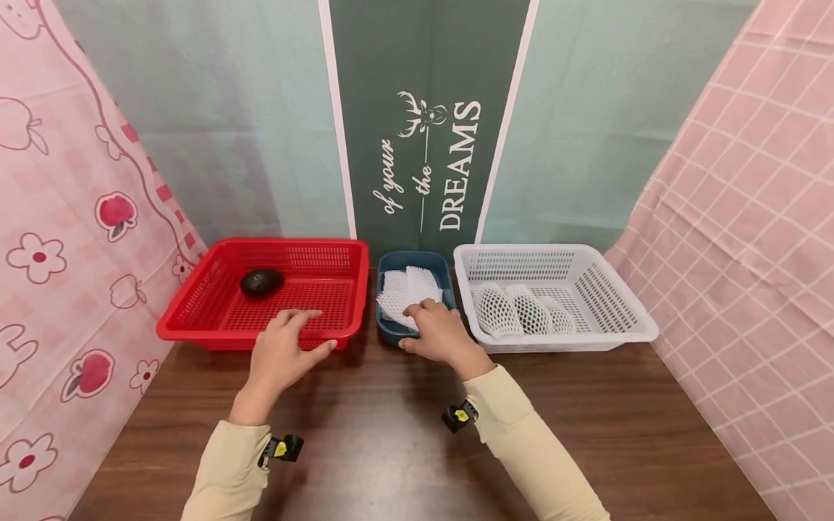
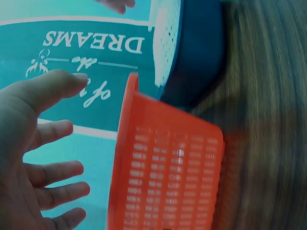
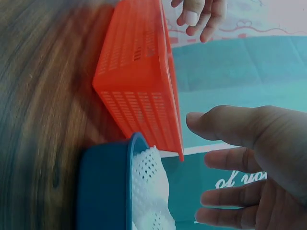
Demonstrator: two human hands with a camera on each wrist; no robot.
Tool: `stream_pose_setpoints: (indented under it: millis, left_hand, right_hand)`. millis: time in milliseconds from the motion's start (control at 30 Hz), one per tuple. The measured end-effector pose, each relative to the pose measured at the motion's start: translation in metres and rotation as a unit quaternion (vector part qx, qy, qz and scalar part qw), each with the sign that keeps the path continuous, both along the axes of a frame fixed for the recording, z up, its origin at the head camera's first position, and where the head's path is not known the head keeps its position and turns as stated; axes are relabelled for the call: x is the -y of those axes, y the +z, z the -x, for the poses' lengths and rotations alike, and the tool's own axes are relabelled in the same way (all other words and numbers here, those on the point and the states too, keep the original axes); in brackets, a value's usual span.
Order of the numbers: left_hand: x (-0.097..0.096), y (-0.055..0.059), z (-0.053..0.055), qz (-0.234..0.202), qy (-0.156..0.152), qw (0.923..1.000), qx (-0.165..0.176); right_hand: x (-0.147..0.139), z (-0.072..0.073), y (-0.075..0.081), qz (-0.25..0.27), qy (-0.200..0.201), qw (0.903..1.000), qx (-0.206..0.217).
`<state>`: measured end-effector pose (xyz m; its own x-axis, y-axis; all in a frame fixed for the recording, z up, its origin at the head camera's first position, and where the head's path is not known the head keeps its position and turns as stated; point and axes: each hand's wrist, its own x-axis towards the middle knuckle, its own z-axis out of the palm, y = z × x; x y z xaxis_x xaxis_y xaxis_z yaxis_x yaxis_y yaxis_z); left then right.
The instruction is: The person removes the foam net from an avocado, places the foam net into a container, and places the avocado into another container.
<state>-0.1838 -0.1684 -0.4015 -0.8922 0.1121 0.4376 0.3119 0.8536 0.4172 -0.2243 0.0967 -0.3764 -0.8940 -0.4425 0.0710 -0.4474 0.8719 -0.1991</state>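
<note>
The left hand [image 1: 280, 354] hangs above the near rim of the red basket [image 1: 326, 289], its thumb and fingers apart and nothing between them; the left wrist view shows a gap between the fingers and the rim. An avocado [image 1: 261, 282], dark and bare, lies on its side in the far left part of that basket, well apart from the hand.

The right hand [image 1: 438, 331] hovers over the near right part of the blue bin [image 1: 391, 335]. Its thumb and fingers are also apart and hold nothing; in the head view the fingers overlap the nets [image 1: 420, 282], but the right wrist view shows space between them. The nets are white foam, heaped loosely in the bin, which stands between the red basket and the white basket [image 1: 599, 297], near both.

In the white basket, three net-covered pieces [image 1: 529, 312] lie in a row toward the near left; something dark shows through the middle one's mesh.

All three containers stand along the far side of the brown wood table [image 1: 371, 434]. Behind them hangs a green cloth [image 1: 430, 43] with white lettering. A pink patterned cloth [image 1: 39, 311] hangs at left, a pink grid cloth [image 1: 749, 239] at right.
</note>
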Motion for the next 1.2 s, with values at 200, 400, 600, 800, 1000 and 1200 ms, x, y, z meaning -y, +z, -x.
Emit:
stream_pose_setpoints:
  millis: [200,400,600,800,1000,1200]
  left_hand:
    - [-0.015,0.002,0.006,0.036,-0.015,0.9991,0.016]
    - [-0.029,0.004,0.009,0.054,-0.049,0.9970,0.025]
    - [-0.042,0.006,0.012,0.078,-0.072,0.9937,0.034]
    - [-0.053,0.006,0.015,0.093,-0.084,0.9919,0.020]
    - [-0.063,0.004,0.014,0.094,-0.094,0.9911,0.011]
    - [-0.074,-0.001,0.013,0.113,-0.114,0.9870,0.001]
  right_hand:
    - [-0.012,0.002,0.002,0.001,-0.010,0.9999,-0.010]
    - [-0.028,0.005,0.004,0.014,-0.025,0.9996,-0.009]
    - [-0.043,0.006,0.004,0.039,-0.039,0.9984,-0.011]
    - [-0.055,0.008,0.004,0.047,-0.049,0.9976,-0.016]
    - [-0.067,0.008,0.005,0.055,-0.058,0.9966,-0.017]
    - [-0.077,0.009,0.008,0.060,-0.074,0.9951,-0.025]
